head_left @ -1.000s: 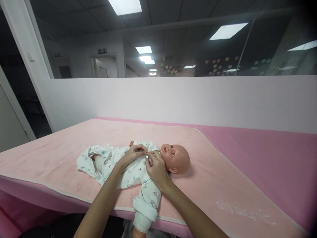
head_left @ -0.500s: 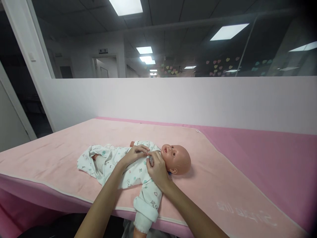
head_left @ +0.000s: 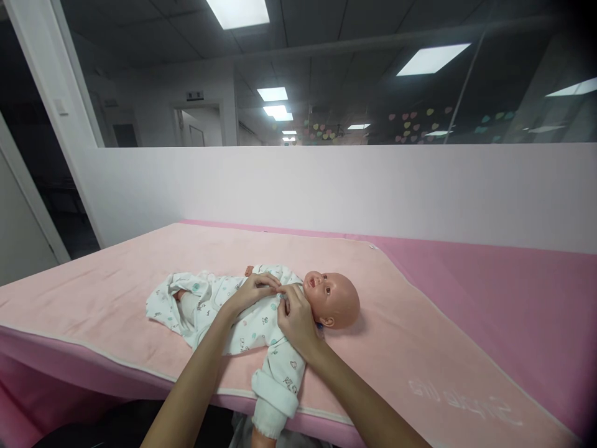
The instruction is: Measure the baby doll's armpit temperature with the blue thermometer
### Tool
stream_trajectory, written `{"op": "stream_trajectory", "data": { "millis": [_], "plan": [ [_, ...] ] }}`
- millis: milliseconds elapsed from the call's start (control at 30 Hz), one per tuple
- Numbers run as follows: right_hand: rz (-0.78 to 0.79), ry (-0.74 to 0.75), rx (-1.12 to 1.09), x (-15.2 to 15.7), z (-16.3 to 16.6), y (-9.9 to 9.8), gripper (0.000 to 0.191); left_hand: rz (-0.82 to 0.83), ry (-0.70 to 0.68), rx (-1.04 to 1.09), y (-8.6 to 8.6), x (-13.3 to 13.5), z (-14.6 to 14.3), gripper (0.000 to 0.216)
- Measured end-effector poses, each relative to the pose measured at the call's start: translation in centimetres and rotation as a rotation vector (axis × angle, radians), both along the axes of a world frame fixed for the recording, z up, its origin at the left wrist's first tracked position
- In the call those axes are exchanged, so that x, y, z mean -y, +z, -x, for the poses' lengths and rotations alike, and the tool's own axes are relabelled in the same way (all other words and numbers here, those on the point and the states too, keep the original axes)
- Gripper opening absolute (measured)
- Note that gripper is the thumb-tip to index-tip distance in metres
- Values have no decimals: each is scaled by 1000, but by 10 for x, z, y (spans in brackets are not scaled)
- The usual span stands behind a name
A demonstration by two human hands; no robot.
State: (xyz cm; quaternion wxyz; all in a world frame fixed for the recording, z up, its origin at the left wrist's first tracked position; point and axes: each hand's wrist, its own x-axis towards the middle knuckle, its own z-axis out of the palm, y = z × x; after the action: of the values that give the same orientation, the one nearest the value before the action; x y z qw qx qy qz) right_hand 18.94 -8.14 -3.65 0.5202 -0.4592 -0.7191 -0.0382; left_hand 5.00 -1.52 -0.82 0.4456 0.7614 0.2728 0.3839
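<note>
A baby doll (head_left: pixel 336 301) lies on its back, its bald head to the right and its feet to the left. It wears a white baby romper (head_left: pixel 254 333) with small printed pictures; the near sleeve has a turned-back cuff and hangs over the front edge. My left hand (head_left: pixel 259 290) rests on the chest, fingertips closed on the romper's front below the chin. Close against it, my right hand (head_left: pixel 296 314) pinches the cloth at the same spot with thumb and forefinger. The fastening between the fingertips is too small to make out.
Under the doll a peach-coloured blanket (head_left: pixel 405 348) covers much of the pink table surface (head_left: pixel 527 292). A low white wall (head_left: pixel 349 190) with glass above it stands behind. The near table edge runs just in front of my body.
My right hand's thumb and fingers have shifted very slightly at the romper's front. The doll and my left hand stay where they were.
</note>
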Motion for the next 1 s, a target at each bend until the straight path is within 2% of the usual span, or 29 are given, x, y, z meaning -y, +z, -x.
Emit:
{"op": "stream_trajectory", "data": {
  "millis": [400,500,600,700,833,900,1000],
  "plan": [
    [10,-63,11,0,0,0,24,30,14,-53,3,0,1,19],
    [-9,-110,109,1,2,-2,34,54,58,-19,1,-4,0,20],
    [-36,-154,312,0,10,-1,41,95,151,64,-4,-11,-1,20],
    [-28,-127,455,-2,20,4,30,177,193,171,-8,-14,-2,23],
    [7,-130,412,-6,29,9,20,240,192,312,-8,-12,-1,20],
    [13,-125,361,-7,28,9,16,211,226,326,-9,-10,0,18],
    [12,-100,308,-7,26,7,11,99,241,212,-9,-6,4,18]
  ]
}}
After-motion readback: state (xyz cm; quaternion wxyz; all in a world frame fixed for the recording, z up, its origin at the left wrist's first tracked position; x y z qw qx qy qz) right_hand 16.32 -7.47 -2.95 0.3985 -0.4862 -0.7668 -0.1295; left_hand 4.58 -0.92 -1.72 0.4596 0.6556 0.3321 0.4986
